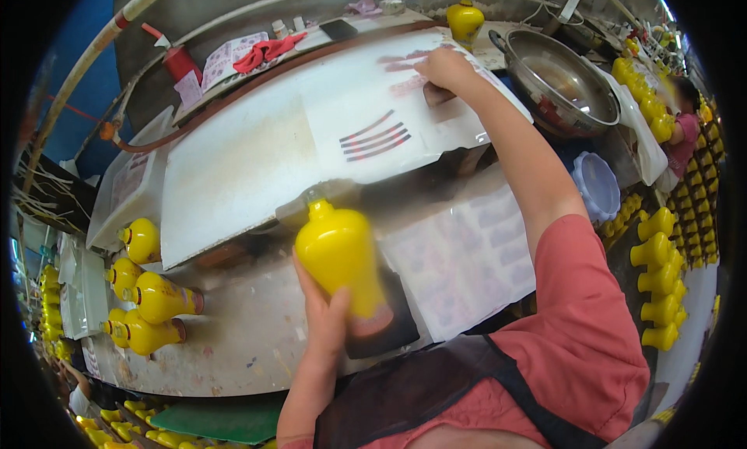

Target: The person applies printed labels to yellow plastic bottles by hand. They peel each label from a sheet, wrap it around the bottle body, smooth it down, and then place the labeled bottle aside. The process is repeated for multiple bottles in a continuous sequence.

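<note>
In my left hand point(323, 313) is a glossy yellow bottle point(336, 247) with a narrow neck, broad shoulders and a reddish band near its foot. The fingers wrap its left side, and the bottle stands close to a dark pad on the bench. My right hand point(450, 69) reaches to the far part of a white board point(241, 149), its fingers bent together over reddish printed strips point(406, 85). What those fingers pinch, if anything, is hidden. A small brown block point(437, 95) shows just below that hand. Several dark-and-red strips point(375, 142) lie nearer on the board.
Printed sheets point(467, 254) lie right of the bottle. Several yellow bottles point(159, 297) rest at the left; another yellow bottle point(464, 21) stands at the back beside a metal pan point(560, 79). A red cloth point(268, 52) lies behind the board. Another person point(685, 130) is at the far right.
</note>
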